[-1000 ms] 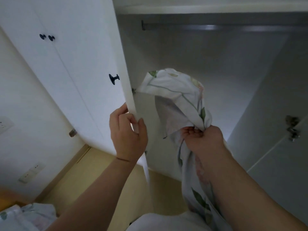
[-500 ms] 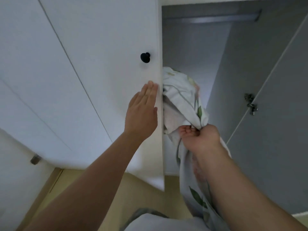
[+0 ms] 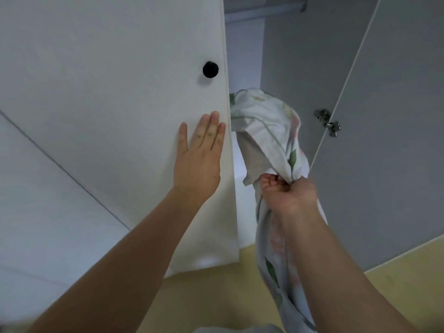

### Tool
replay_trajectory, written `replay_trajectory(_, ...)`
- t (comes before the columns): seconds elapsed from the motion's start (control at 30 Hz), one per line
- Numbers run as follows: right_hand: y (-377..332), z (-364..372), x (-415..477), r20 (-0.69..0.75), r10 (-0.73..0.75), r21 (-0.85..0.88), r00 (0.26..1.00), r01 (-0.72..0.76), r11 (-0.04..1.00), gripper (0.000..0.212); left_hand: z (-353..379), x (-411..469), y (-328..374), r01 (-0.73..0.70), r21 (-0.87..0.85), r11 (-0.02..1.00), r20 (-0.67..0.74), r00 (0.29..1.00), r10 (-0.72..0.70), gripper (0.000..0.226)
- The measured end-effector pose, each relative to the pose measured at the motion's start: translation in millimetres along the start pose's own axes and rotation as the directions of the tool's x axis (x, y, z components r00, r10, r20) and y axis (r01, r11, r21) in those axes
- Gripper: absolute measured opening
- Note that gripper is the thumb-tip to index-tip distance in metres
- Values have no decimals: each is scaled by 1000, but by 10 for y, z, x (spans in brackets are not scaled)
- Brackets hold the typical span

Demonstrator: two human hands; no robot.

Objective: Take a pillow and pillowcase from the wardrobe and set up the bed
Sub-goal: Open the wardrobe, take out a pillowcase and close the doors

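My left hand (image 3: 200, 155) lies flat with straight fingers against the white left wardrobe door (image 3: 125, 97), just below its black round knob (image 3: 210, 69) and near the door's edge. My right hand (image 3: 287, 191) grips a bunched floral pillowcase (image 3: 269, 126), white with green leaves and pink blooms. The cloth rises above my fist in front of the narrow gap into the wardrobe and also hangs down along my right forearm. No pillow is in view.
The right wardrobe door (image 3: 384, 116) stands open, its grey inner face and metal hinge (image 3: 328, 122) close to my right hand. A hanging rail (image 3: 264, 10) shows at the top of the gap. Yellowish floor (image 3: 216, 292) lies below.
My left hand let go of the door's edge and went flat on its face. The left door has swung toward the wardrobe, narrowing the gap. My right hand keeps its grip on the pillowcase.
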State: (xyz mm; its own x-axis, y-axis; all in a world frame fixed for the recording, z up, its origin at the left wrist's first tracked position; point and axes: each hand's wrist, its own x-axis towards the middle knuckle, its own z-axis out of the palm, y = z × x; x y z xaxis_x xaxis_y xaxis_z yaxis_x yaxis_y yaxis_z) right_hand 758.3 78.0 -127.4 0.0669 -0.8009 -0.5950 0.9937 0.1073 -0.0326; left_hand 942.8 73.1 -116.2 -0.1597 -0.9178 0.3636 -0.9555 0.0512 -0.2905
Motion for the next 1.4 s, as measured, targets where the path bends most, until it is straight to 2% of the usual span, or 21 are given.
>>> replay_trajectory(0.17,190,-97,-92,56,-83,138,995,75,988,44,112,101,-170,-76,26,997,6,997,76,87)
replay_trajectory(0.33,325,-195,-241,64,-153,174,986,140,975,43,113,177,-277,-119,27,993,31,992,118,84)
replay_trajectory(0.47,269,-262,-364,49,-224,174,973,212,962,40,-38,157,-80,-112,-133,985,88,988,124,84)
replay_trajectory(0.53,192,-302,-417,43,-273,187,961,261,947,41,-111,121,124,-192,-225,955,67,975,212,83)
replay_trajectory(0.67,-74,-443,-570,-4,-388,209,922,380,901,44,-255,77,571,-420,-391,819,-87,903,422,60)
replay_trajectory(0.77,-321,-633,-691,-89,-454,231,886,462,856,40,-466,41,935,-591,-440,676,-251,804,540,39)
replay_trajectory(0.87,-560,-754,-813,-177,-473,252,863,505,826,37,-652,71,1238,-685,-475,552,-375,725,577,45)
replay_trajectory(1.0,-924,-875,-1077,-244,-536,256,808,587,768,39,-889,156,1721,-752,-495,436,-487,656,577,24)
replay_trajectory(1.13,-1210,-997,-1354,-278,-618,268,735,678,685,42,-1149,167,2227,-819,-492,295,-624,568,537,18)
replay_trajectory(1.23,-1447,-1113,-1578,-334,-639,284,693,720,633,44,-1366,149,2588,-831,-509,225,-669,546,505,18)
replay_trajectory(1.4,-1760,-1340,-1890,-348,-664,342,662,749,567,45,-1535,160,3161,-806,-555,207,-651,575,496,22)
